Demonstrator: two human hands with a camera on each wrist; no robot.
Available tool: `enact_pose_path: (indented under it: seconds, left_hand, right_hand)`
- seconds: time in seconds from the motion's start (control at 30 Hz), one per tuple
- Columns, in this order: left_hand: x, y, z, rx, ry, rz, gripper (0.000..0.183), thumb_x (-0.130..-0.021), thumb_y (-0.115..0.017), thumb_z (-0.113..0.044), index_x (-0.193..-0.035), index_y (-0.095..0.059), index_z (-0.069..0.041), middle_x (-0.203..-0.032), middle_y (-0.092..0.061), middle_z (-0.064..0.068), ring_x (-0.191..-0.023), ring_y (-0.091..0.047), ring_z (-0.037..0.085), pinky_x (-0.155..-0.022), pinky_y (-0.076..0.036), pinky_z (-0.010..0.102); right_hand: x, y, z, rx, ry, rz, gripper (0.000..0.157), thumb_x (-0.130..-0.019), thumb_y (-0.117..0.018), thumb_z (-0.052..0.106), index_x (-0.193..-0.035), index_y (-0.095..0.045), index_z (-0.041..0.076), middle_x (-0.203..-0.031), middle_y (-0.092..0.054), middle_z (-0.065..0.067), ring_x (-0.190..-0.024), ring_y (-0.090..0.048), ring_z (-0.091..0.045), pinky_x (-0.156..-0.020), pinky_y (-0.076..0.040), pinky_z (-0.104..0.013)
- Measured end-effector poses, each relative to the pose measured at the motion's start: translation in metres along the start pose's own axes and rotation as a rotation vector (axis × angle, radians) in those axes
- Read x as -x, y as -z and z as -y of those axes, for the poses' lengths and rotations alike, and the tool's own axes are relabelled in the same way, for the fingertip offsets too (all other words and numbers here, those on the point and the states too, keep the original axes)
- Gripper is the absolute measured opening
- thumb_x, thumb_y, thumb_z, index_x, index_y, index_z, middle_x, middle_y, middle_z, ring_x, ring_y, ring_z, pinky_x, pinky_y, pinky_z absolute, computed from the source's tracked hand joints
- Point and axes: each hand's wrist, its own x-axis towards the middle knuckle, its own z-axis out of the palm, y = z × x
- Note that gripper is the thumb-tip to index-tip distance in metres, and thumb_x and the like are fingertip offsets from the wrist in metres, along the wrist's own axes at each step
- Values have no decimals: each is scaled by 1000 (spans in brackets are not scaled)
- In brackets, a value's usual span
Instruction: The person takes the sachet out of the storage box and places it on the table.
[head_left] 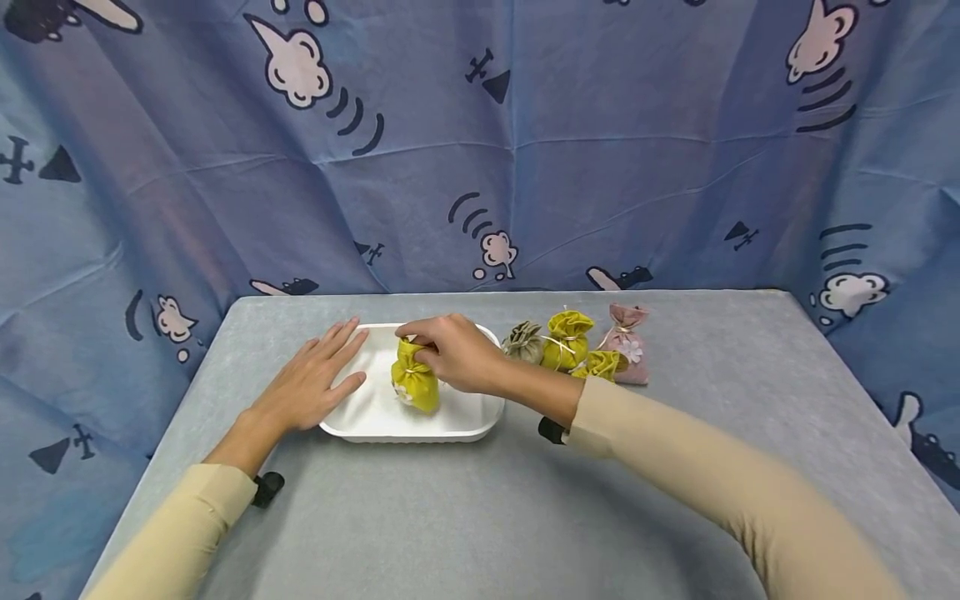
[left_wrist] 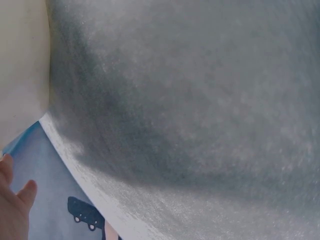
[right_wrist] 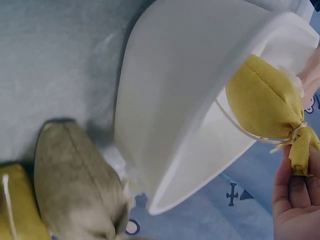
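Observation:
By its gathered neck my right hand [head_left: 459,353] pinches a yellow drawstring pouch [head_left: 417,388], held over the white tray [head_left: 375,429]. In the right wrist view the pouch [right_wrist: 265,95] shows a cream cord tied round its neck, and the fingers [right_wrist: 299,192] grip the cloth beyond the knot. My left hand [head_left: 315,385] lies at the tray's left end with its fingers straight and spread. Only a bit of that hand [left_wrist: 12,205] shows in the left wrist view, beside the pale tray wall [left_wrist: 22,65].
Right of the tray sit a grey-green pouch [head_left: 523,342], two yellow pouches, one upright [head_left: 567,340] and one lower [head_left: 600,365], and a pink pouch [head_left: 628,342] with a white flower. They stand on a grey table [head_left: 720,400]. A blue patterned curtain [head_left: 570,192] hangs behind.

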Motion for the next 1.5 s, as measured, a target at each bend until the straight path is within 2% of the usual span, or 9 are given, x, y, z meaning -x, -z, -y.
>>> enact_pose_path:
  seconds: [0.47,0.63,0.93,1.07,1.3,1.5]
  left_hand:
    - [1,-1,-1,1,-14,-21,66,-105,-44,-43,-159,-24,-11,-165,-17,11,-149,-19,38,-115,-21,62]
    - [2,-1,0,6,-28,-47,65,-104,-46,-41,-158,-27,-9,-165,-20,13,-148,-21,40,-113,-23,63]
    - [3,-1,0,17,-45,-61,64,-104,-47,-39,-158,-28,-8,-164,-20,13,-148,-23,41,-113,-23,64]
    - [2,-1,1,9,-49,-64,65,-104,-48,-39,-158,-28,-8,-164,-21,13,-147,-24,41,-112,-24,64]
    - [2,-1,1,9,-42,-56,65,-104,-47,-39,-158,-27,-9,-164,-20,13,-148,-22,41,-113,-23,64]
    - [2,-2,1,16,-40,-55,65,-104,-47,-39,-158,-26,-9,-165,-19,13,-148,-21,40,-113,-23,63]
  right_hand:
    - [27,42,12,2,101,-71,37,-91,-65,-6,-127,-67,3,-104,-75,-6,-92,-69,-14,-82,-55,-22]
    - [37,57,15,-6,131,-86,38,-90,-67,-7,-127,-66,3,-104,-75,-5,-92,-69,-13,-84,-55,-23]
    - [66,74,7,23,202,-158,41,-85,-71,-11,-125,-67,0,-106,-75,-8,-91,-71,-16,-80,-57,-28]
    - [78,82,1,40,194,-179,42,-84,-71,-11,-124,-67,1,-104,-75,-7,-92,-71,-16,-81,-57,-30]
    - [97,92,-10,98,154,-188,42,-83,-73,-10,-122,-69,3,-100,-75,-3,-88,-70,-14,-74,-56,-32]
    - [109,94,-22,127,115,-175,43,-82,-74,-11,-122,-69,2,-105,-75,-5,-92,-70,-14,-78,-58,-34]
